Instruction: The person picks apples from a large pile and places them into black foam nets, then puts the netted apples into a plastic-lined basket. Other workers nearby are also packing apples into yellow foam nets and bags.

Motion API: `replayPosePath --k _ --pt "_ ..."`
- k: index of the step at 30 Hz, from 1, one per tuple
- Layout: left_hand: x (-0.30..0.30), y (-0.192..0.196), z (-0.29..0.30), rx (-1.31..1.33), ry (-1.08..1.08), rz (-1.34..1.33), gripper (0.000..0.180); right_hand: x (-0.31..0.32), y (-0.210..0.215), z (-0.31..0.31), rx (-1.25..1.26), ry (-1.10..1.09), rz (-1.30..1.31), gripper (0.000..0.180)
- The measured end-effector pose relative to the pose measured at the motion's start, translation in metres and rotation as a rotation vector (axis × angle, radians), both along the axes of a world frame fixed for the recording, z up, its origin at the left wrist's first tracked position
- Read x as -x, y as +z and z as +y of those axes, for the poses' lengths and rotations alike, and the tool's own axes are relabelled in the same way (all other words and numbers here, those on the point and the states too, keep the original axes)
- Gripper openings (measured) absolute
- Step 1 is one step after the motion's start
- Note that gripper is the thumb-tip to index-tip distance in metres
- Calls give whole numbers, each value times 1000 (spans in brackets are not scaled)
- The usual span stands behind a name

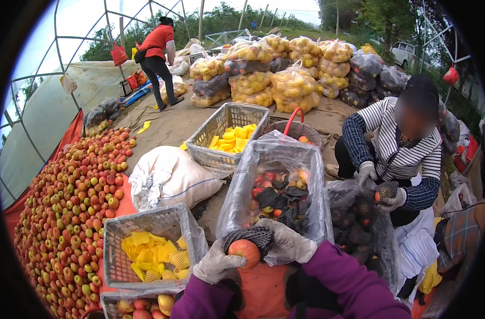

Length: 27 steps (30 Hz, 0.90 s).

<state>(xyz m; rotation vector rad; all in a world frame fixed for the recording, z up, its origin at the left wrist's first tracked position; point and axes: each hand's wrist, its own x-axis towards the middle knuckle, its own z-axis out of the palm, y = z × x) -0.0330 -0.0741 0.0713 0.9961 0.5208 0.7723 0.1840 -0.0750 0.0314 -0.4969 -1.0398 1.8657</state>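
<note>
In front of my body, a red apple [244, 253] sits partly inside a black foam net sleeve [254, 235]. The gloved fingers of my left hand [216, 262] are closed on the apple's lower left side. My right hand [288, 242], also gloved, grips the sleeve from the right, though some of its fingertips are hidden. Just beyond both hands stands a crate lined with clear plastic [236, 198], holding apples and black net sleeves [291, 201]. To the left is a grey crate [114, 260] with flat yellow net sleeves [147, 249].
A large apple pile [72, 212] covers the left side. Behind the near crates lie a white sack [168, 178] and another crate [205, 135]. At right, a co-worker [399, 133] handles a netted apple over a lined crate [383, 250]. Bagged fruit [295, 87] is stacked behind.
</note>
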Motion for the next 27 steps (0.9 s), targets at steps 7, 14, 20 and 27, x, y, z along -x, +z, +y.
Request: replayPosePath --k 7,14,20,27 --pt "-21 -19 6 -264 428 382 53 15 -11 -5 -851 -717 -737 43" --pt "-24 -55 8 -465 720 312 56 44 -8 -20 -1143 -629 -929 43" --pt "-20 -58 11 -197 609 -43 38 49 1 -20 -1048 -587 -611 45" --pt "-22 -39 11 -259 371 82 63 30 -12 3 -494 -752 -458 57"
